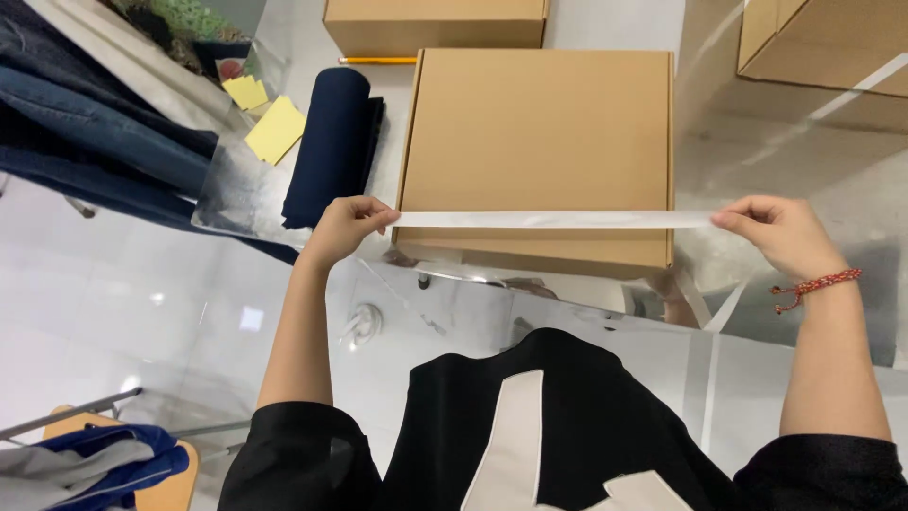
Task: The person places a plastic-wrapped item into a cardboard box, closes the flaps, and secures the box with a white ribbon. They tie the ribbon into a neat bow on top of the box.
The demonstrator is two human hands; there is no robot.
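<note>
A long strip of clear tape (553, 220) is stretched level across the near part of a closed brown cardboard box (537, 132) on a glass table. My left hand (342, 227) pinches the strip's left end just past the box's left edge. My right hand (777, 233), with a red braided bracelet on the wrist, pinches the right end past the box's right edge. The strip hovers above or just on the box lid; I cannot tell whether it touches.
A rolled dark navy cloth (331, 142) lies left of the box, with yellow sticky notes (274, 129) and a clear bag beside it. More cardboard boxes (435, 24) stand behind and at right (823, 47). A yellow pencil (376, 61) lies behind. Jeans hang at left.
</note>
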